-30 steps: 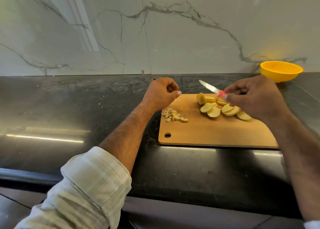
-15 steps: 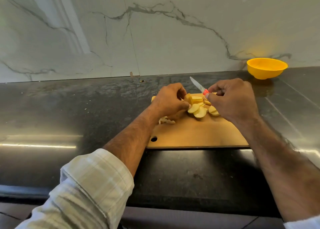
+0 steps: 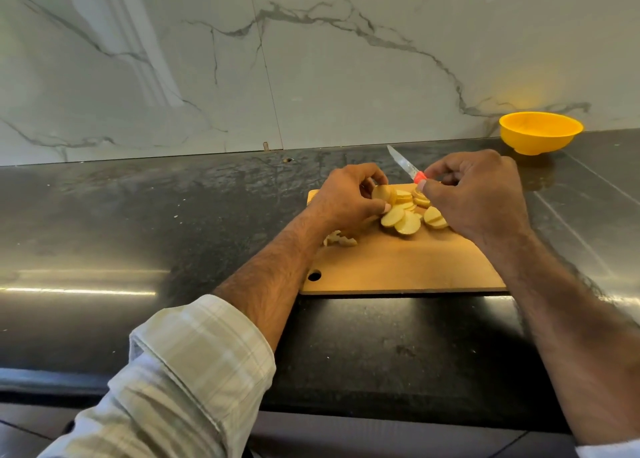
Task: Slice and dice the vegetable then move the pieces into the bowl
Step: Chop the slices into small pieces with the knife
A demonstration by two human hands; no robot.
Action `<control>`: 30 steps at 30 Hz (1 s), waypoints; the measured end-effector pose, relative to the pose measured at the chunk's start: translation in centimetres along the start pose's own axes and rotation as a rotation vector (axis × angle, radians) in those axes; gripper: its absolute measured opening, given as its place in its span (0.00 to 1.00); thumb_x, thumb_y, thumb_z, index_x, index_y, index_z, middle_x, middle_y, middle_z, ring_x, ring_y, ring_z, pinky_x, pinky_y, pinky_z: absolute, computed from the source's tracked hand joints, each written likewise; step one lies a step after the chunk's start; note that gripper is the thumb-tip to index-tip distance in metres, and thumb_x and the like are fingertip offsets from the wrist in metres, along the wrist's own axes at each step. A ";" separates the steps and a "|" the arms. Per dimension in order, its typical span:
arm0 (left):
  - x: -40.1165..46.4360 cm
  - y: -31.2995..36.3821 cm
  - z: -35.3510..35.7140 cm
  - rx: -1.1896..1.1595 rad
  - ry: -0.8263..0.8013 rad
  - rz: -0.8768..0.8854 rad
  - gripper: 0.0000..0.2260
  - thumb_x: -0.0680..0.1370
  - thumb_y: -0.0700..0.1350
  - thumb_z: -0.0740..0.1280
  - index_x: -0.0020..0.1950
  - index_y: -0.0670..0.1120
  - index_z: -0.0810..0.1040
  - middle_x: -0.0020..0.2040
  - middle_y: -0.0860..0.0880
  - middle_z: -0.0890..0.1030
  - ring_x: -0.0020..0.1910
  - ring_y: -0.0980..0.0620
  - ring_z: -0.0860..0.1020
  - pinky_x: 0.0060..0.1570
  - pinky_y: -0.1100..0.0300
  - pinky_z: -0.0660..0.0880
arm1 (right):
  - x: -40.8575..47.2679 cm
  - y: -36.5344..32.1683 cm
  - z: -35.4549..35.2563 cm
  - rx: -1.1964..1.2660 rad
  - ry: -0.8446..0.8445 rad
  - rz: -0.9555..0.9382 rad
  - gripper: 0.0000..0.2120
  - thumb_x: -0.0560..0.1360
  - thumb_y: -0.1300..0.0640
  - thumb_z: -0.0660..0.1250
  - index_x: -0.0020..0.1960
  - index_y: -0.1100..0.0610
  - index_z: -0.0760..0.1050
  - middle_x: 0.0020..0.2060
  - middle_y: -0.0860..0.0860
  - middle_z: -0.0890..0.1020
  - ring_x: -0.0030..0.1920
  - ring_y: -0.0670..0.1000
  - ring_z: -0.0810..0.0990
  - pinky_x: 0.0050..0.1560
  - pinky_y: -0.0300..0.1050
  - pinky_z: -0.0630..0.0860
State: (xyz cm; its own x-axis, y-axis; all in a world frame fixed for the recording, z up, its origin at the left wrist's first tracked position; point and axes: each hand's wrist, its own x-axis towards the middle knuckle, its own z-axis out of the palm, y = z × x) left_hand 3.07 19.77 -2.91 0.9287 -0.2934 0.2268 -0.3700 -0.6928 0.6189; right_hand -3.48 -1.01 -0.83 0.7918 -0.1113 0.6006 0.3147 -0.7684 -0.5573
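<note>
Head view: left hand (image 3: 348, 198) pinched an upright round slice (image 3: 383, 193) at the end of the sliced vegetable (image 3: 405, 211), grip curled round it. Right hand (image 3: 478, 194) gripped the red knife handle (image 3: 420, 177), fingers curled tight, blade (image 3: 400, 161) pointing up and away over the far edge of the cutting board (image 3: 398, 267). Slices lay fanned on the board between both hands; small diced bits (image 3: 341, 239) lay by the left wrist. Yellow bowl (image 3: 540, 132) stood well apart, on the counter (image 3: 138, 232) at far right.

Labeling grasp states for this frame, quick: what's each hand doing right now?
Left hand: fingers pinch the end slice of the potato slices on the cutting board.
Right hand: grips the knife, blade pointing away.
</note>
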 end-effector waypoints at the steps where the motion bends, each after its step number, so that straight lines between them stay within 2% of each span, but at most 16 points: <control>1: 0.1 0.1 0.1 0.005 -0.007 0.003 0.16 0.76 0.49 0.79 0.62 0.53 0.80 0.55 0.53 0.81 0.51 0.56 0.81 0.50 0.62 0.81 | 0.0 0.0 0.0 0.000 0.001 0.003 0.12 0.76 0.46 0.76 0.54 0.53 0.87 0.43 0.50 0.88 0.40 0.47 0.84 0.42 0.49 0.85; 5: 0.4 0.3 0.4 0.018 0.004 0.027 0.17 0.77 0.50 0.78 0.64 0.52 0.79 0.59 0.53 0.80 0.50 0.56 0.81 0.48 0.63 0.80 | 0.0 0.1 0.0 -0.008 0.014 0.006 0.12 0.76 0.46 0.75 0.53 0.53 0.87 0.42 0.49 0.88 0.39 0.47 0.84 0.41 0.50 0.85; 13: 0.5 0.1 0.2 -0.019 0.068 0.037 0.17 0.73 0.51 0.81 0.55 0.51 0.76 0.51 0.52 0.81 0.48 0.54 0.81 0.46 0.61 0.81 | 0.0 0.1 0.0 -0.025 0.010 0.010 0.12 0.76 0.46 0.76 0.53 0.54 0.87 0.43 0.51 0.88 0.40 0.48 0.84 0.41 0.49 0.85; 18: 0.5 0.1 0.2 -0.029 0.052 0.052 0.15 0.73 0.50 0.80 0.55 0.51 0.78 0.51 0.52 0.81 0.49 0.53 0.81 0.46 0.59 0.82 | 0.0 0.0 0.2 -0.041 -0.011 0.012 0.12 0.76 0.46 0.76 0.53 0.53 0.87 0.42 0.51 0.87 0.39 0.48 0.83 0.41 0.51 0.85; 22: 0.7 -0.2 0.3 -0.035 0.056 0.048 0.10 0.75 0.50 0.79 0.53 0.50 0.84 0.49 0.53 0.82 0.48 0.55 0.79 0.44 0.61 0.76 | 0.1 0.2 0.2 -0.050 -0.008 0.025 0.12 0.76 0.46 0.76 0.53 0.53 0.87 0.43 0.51 0.87 0.39 0.48 0.83 0.41 0.50 0.85; 26: 1.0 -0.3 0.3 -0.052 0.101 0.051 0.13 0.74 0.49 0.79 0.58 0.51 0.87 0.54 0.51 0.79 0.50 0.55 0.78 0.45 0.64 0.75 | 0.2 0.2 0.2 -0.062 -0.010 0.038 0.12 0.76 0.46 0.76 0.53 0.53 0.87 0.42 0.50 0.87 0.39 0.47 0.83 0.41 0.49 0.85; 28: 1.1 -0.3 0.1 -0.060 0.128 0.062 0.17 0.74 0.47 0.80 0.62 0.51 0.85 0.54 0.51 0.79 0.50 0.55 0.79 0.48 0.63 0.79 | 0.2 0.1 0.2 -0.061 -0.022 0.038 0.12 0.76 0.46 0.76 0.53 0.54 0.87 0.43 0.51 0.87 0.40 0.48 0.83 0.41 0.49 0.84; 30: 1.1 -0.4 -0.1 -0.077 0.125 0.057 0.20 0.73 0.47 0.80 0.62 0.49 0.80 0.53 0.51 0.81 0.50 0.54 0.81 0.50 0.60 0.82 | 0.1 0.0 0.2 -0.063 -0.030 0.033 0.13 0.76 0.46 0.76 0.54 0.54 0.87 0.43 0.51 0.87 0.40 0.48 0.83 0.42 0.50 0.85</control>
State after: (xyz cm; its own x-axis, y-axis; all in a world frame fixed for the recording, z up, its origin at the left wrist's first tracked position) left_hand 4.19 19.76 -2.85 0.9038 -0.2429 0.3524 -0.4237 -0.6234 0.6571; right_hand -3.27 -0.92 -0.86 0.8169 -0.1194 0.5642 0.2549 -0.8028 -0.5390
